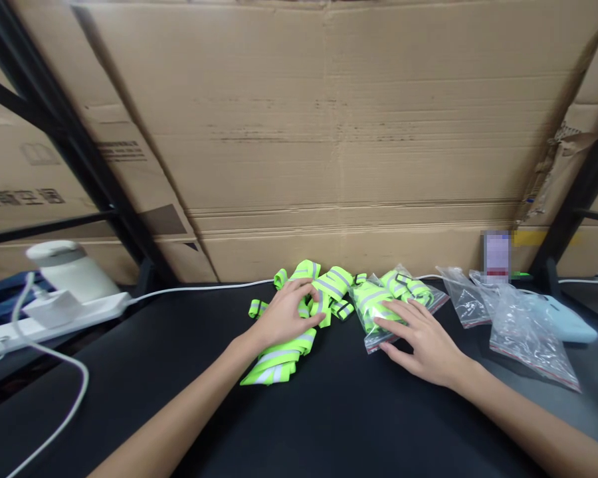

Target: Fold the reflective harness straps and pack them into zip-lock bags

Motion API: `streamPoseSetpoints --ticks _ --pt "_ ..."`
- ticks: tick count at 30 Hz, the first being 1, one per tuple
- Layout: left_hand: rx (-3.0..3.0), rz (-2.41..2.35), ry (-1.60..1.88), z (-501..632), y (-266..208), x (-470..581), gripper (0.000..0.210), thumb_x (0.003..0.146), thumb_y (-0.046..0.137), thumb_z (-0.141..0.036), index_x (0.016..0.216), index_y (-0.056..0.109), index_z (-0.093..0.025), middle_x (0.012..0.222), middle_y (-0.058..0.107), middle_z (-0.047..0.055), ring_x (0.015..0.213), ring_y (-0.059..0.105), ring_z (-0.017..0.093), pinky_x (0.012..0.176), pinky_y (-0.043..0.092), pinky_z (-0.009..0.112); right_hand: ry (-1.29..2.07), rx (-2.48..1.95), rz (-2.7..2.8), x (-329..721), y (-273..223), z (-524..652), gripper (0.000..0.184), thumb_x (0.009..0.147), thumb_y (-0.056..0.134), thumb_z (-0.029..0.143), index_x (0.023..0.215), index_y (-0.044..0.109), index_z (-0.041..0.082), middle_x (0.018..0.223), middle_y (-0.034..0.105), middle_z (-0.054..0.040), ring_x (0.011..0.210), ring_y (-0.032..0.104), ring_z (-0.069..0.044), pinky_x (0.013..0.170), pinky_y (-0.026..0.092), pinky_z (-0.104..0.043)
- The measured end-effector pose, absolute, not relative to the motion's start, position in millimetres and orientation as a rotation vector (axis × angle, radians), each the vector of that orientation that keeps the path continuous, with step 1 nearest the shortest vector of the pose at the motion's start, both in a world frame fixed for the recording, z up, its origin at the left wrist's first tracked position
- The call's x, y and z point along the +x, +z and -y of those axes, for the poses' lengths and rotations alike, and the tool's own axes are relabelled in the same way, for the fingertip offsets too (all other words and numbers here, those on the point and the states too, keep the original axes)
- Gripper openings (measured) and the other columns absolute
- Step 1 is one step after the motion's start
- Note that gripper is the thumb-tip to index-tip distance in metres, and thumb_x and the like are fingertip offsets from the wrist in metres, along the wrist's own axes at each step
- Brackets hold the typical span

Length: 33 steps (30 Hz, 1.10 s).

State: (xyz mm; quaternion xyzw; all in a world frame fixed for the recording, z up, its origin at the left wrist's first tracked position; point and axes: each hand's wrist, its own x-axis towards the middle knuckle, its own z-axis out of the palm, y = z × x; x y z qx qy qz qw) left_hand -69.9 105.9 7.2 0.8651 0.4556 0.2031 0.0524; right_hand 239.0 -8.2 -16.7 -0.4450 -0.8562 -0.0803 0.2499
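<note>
A loose pile of neon yellow-green reflective straps [335, 284] with grey stripes and small dark buckles lies on the black table. My left hand [290, 311] rests over the pile's left part, thumb and fingers apart and slightly bent; its palm side is hidden. A folded strap end [274, 366] sticks out below that hand. To the right, a clear zip bag [371, 307] contains more of these straps, its red-lined edge facing me. My right hand [418, 338] lies on the bag's right side with fingers spread, touching the plastic.
Several clear zip bags [523, 332] lie at the right, partly over a light blue object [568, 320]. On the left are a white bottle [77, 269] and a power strip [104, 307] with a cable. Cardboard [349, 166] walls the back, between black metal posts.
</note>
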Motion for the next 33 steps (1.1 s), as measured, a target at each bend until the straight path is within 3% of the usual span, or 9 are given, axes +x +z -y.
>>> streamPoseSetpoints --ticks 2,6,10,13,16,22,27,33 --pt "2.664 -1.377 0.547 -104 7 -69 0.026 0.085 0.066 -0.046 0.098 0.061 -0.023 0.146 0.052 0.012 0.144 0.038 0.037 0.113 0.035 0.058 -0.224 -1.204 2.334 239 -18 8 0.036 0.100 0.058 0.035 0.135 0.064 0.026 0.146 0.058 -0.0130 0.139 0.051 -0.031 0.116 0.037 -0.060" --pt "2.728 -1.350 0.459 -101 6 -68 0.037 0.089 0.060 -0.048 0.119 0.061 -0.026 0.157 0.042 0.013 0.149 0.031 0.039 0.115 0.032 0.060 -0.249 -1.204 2.346 240 -19 7 0.037 0.100 0.058 0.033 0.136 0.063 0.026 0.146 0.058 -0.0139 0.139 0.050 -0.031 0.115 0.036 -0.062" --pt "2.718 -1.345 0.449 -97 10 -67 0.056 0.086 0.062 -0.047 0.137 0.051 -0.025 0.151 0.050 0.013 0.140 0.045 0.037 0.113 0.036 0.054 -0.257 -1.207 2.352 240 -20 7 0.039 0.098 0.059 0.033 0.136 0.062 0.026 0.146 0.058 -0.0138 0.139 0.051 -0.032 0.116 0.036 -0.062" --pt "2.712 -1.403 0.428 -94 14 -62 0.075 0.079 0.062 -0.033 0.149 0.038 -0.019 0.144 0.057 0.016 0.133 0.053 0.035 0.110 0.040 0.048 -0.267 -1.199 2.353 239 -22 7 0.040 0.097 0.059 0.034 0.136 0.062 0.025 0.145 0.059 -0.0143 0.138 0.052 -0.033 0.116 0.036 -0.063" --pt "2.778 -1.502 0.334 -93 15 -52 0.080 0.078 0.057 -0.025 0.154 0.035 -0.017 0.136 0.062 0.017 0.128 0.057 0.036 0.106 0.042 0.047 -0.280 -1.182 2.355 235 -24 7 0.042 0.096 0.060 0.033 0.137 0.060 0.023 0.144 0.059 -0.0152 0.138 0.051 -0.034 0.115 0.037 -0.064" --pt "2.724 -1.705 0.283 -98 12 -31 0.063 0.081 0.060 -0.042 0.137 0.060 -0.014 0.117 0.067 0.020 0.101 0.068 0.040 0.098 0.044 0.054 -0.297 -1.179 2.362 229 -25 7 0.044 0.096 0.059 0.031 0.138 0.058 0.019 0.144 0.058 -0.0174 0.139 0.050 -0.034 0.115 0.038 -0.063" --pt "2.636 -1.750 0.416 -105 8 -30 0.052 0.077 0.065 -0.036 0.126 0.065 -0.018 0.119 0.068 0.017 0.104 0.067 0.039 0.092 0.047 0.047 -0.304 -1.198 2.370 230 -25 8 0.044 0.097 0.057 0.030 0.139 0.057 0.020 0.145 0.057 -0.0170 0.140 0.049 -0.034 0.115 0.036 -0.064" --pt "2.431 -1.797 0.710 -108 9 -38 0.036 0.085 0.056 -0.027 0.118 0.066 -0.016 0.071 0.070 0.008 0.073 0.070 0.032 0.069 0.047 0.035 -0.306 -1.202 2.364 231 -25 8 0.044 0.096 0.058 0.028 0.140 0.057 0.022 0.146 0.057 -0.0163 0.140 0.049 -0.034 0.116 0.035 -0.065"
